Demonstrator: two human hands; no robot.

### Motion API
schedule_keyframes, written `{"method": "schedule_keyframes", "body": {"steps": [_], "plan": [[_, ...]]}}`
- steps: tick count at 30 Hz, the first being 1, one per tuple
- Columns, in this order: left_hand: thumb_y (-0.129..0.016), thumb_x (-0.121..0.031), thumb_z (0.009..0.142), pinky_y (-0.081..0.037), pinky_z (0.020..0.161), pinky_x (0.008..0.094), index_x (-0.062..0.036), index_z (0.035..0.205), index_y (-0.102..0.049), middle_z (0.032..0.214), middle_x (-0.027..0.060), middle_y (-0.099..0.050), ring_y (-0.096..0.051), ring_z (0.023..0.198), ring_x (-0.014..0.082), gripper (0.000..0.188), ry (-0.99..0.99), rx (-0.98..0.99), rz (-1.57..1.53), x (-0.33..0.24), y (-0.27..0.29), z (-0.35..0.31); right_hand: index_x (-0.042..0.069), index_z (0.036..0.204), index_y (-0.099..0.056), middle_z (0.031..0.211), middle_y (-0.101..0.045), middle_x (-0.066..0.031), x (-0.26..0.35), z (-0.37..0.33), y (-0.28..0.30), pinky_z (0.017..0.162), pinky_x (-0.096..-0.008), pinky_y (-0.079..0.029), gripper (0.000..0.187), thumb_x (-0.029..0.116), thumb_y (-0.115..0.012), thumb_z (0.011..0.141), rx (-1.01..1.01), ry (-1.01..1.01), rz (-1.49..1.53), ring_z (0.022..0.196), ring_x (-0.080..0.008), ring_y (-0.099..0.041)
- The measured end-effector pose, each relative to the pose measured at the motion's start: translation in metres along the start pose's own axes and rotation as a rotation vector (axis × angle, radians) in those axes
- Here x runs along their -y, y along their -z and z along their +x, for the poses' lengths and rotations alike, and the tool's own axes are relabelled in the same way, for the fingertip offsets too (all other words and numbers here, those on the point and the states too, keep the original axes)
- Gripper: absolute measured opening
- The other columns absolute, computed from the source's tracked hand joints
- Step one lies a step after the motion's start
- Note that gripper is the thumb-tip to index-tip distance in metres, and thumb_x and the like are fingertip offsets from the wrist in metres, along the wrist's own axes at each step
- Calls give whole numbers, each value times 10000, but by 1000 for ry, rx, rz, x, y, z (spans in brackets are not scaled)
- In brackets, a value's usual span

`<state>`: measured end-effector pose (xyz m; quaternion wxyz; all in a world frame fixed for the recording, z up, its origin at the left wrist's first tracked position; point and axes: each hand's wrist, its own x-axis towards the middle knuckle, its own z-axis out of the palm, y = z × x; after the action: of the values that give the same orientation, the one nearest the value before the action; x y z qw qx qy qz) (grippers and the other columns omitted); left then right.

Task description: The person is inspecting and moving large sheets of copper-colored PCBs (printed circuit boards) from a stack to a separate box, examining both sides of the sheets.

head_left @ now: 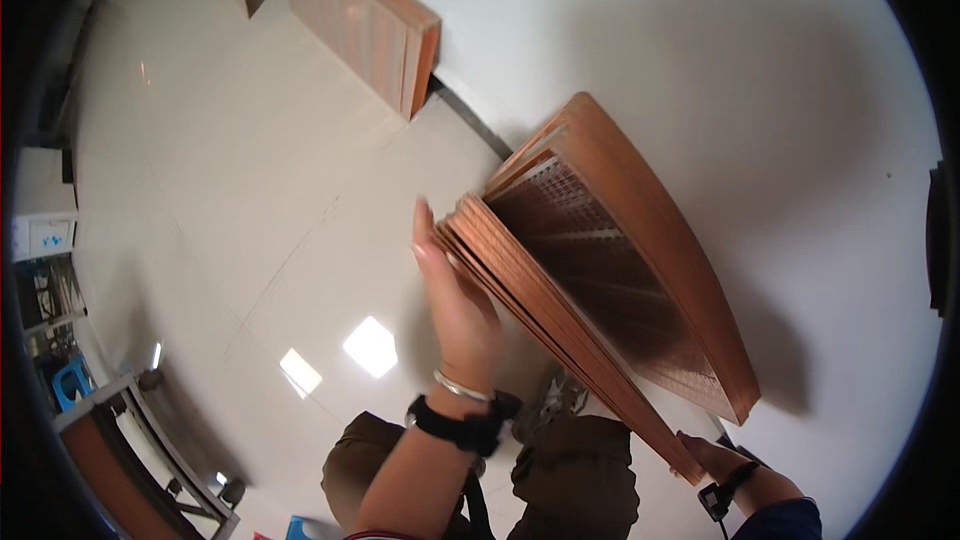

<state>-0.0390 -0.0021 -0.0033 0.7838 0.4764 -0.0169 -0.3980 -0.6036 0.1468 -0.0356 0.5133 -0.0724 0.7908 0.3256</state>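
Between my two hands is a tilted stack of thin reddish-brown wooden panels, its layered long edge facing up. My left hand lies along the outer face near the far end, one finger stretched past the corner; its other fingertips are partly hidden. At the near end my right hand is closed round the lower corner. Just right of the stack, a thicker wooden panel leans against the white wall. A dark, shiny, patterned surface shows in the gap between them.
More wooden panels lean along the wall at the far left. A wheeled metal frame stands at lower left, beyond it shelves with a blue stool. My legs are below, over glossy pale floor tiles.
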Motion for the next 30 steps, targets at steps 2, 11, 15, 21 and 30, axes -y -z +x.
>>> {"method": "schedule_keyframes", "body": {"steps": [2, 11, 15, 21, 30], "plan": [[-296, -544, 904, -194, 1053, 370, -26, 1394, -82, 1402, 129, -211, -229, 1277, 234, 745, 219, -107, 206, -10, 8, -43, -16, 1149, -528, 1066, -575, -128, -7, 5, 4, 718, -344, -485, 601, 504, -344, 908, 14, 2, -36, 874, -246, -563], [-608, -262, 842, -362, 929, 282, 34, 1315, -176, 1243, 117, -363, -410, 1123, 183, 706, 1073, 68, 25, -72, -2, -224, -15, 1194, -422, 1068, -550, -154, 2, -144, -61, 809, -369, -457, 527, 420, -251, 949, 23, 121, 292, 969, -258, -555], [-690, -235, 778, -396, 879, 272, 49, 1182, -297, 1119, 128, -461, -466, 1042, 168, 631, 1054, 71, 300, -97, -16, -272, 14, 1254, -347, 1181, -489, -142, 28, -260, -120, 848, -373, -449, 524, 416, -187, 957, 178, 266, 369, 1046, -252, -520], [-699, -205, 755, -438, 742, 294, 27, 1054, -370, 972, 122, -511, -522, 892, 182, 501, 745, -370, 474, -129, -22, -297, 46, 1254, -347, 1208, -471, -143, 21, -325, -192, 930, -439, -411, 537, 450, -175, 945, 135, 322, 539, 1116, -299, -478], [-644, -151, 760, -475, 700, 306, 45, 1026, -396, 940, 127, -506, -553, 844, 194, 414, 745, -567, 471, -186, 34, -259, 44, 1271, -286, 1281, -363, -156, 36, -428, -276, 941, -493, -393, 499, 415, -183, 954, 273, 451, 696, 1174, -321, -413]]}}
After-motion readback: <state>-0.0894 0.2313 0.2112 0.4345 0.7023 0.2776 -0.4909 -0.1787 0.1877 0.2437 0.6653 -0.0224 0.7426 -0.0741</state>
